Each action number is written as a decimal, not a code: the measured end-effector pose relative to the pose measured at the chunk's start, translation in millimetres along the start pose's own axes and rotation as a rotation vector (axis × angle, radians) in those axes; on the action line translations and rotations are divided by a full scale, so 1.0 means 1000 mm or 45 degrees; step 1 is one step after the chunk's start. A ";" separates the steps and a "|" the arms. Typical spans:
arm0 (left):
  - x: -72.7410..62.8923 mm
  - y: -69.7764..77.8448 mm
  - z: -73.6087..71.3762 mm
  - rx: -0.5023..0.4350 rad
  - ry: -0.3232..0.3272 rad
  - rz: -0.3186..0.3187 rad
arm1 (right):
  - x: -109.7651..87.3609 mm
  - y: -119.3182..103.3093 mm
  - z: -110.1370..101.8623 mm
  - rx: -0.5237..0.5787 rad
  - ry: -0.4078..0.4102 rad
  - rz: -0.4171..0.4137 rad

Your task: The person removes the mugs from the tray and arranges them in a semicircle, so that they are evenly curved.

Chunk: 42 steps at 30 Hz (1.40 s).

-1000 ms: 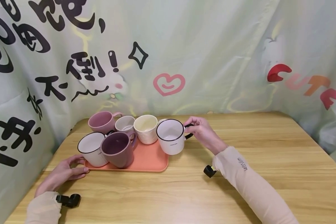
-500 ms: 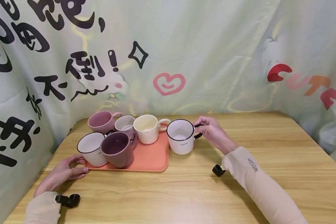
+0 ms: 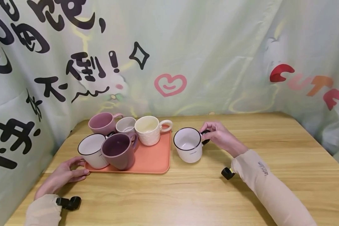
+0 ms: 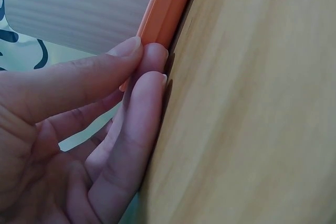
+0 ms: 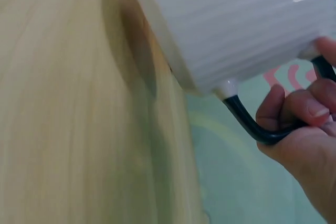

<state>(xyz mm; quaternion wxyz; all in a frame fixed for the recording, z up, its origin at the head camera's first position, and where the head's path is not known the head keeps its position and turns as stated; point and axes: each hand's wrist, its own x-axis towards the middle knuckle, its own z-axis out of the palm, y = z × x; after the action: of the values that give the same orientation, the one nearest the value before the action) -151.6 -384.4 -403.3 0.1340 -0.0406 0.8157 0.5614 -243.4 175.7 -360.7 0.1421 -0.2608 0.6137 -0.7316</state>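
Held in the right hand (image 3: 221, 137): one white mug (image 3: 188, 148), ribbed, black-rimmed, mouth up. Gripped by its black handle (image 3: 205, 138), with fingers and thumb curled round. Positioned over the tabletop (image 3: 183, 197), just beside an orange tray (image 3: 152, 161) on the right, apart from it. Cast a shadow (image 5: 137, 40) on the wood; could not tell any contact at the base.

Pinched in the left hand (image 3: 63, 174): near left corner of the orange tray, between thumb and fingers. Placed both hands well apart.

Counted on the tray five more vessels: pink mug (image 3: 101, 125), back left; small pale grey cup (image 3: 126, 126), beside it; cream mug (image 3: 148, 133), textured, handle to the right; second white mug (image 3: 94, 153), black-rimmed, front left; purple mug (image 3: 118, 155), partly in front of the latter.

Worn on the arms: beige sleeves (image 3: 271, 185), black wrist cameras (image 3: 71, 203).

Hung behind: pale green curtain (image 3: 214, 56), printed with black characters (image 3: 88, 74), a pink smiling heart (image 3: 169, 87) and coloured lettering, "CUTE" (image 3: 320, 84).
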 end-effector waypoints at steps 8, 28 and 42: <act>-0.001 0.002 0.000 -0.007 -0.009 -0.009 | -0.005 0.001 -0.019 -0.049 -0.230 0.039; -0.001 0.002 0.000 -0.061 -0.027 0.019 | 0.008 -0.005 -0.047 -0.511 -0.091 0.208; 0.000 0.002 0.000 -0.027 0.004 -0.004 | 0.014 0.004 -0.048 -0.298 -0.103 0.185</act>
<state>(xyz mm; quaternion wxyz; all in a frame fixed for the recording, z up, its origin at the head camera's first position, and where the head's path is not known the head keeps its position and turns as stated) -152.0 -384.0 -401.7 0.1331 -0.0443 0.8098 0.5697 -282.4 207.1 -367.3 0.1879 -0.2597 0.7060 -0.6315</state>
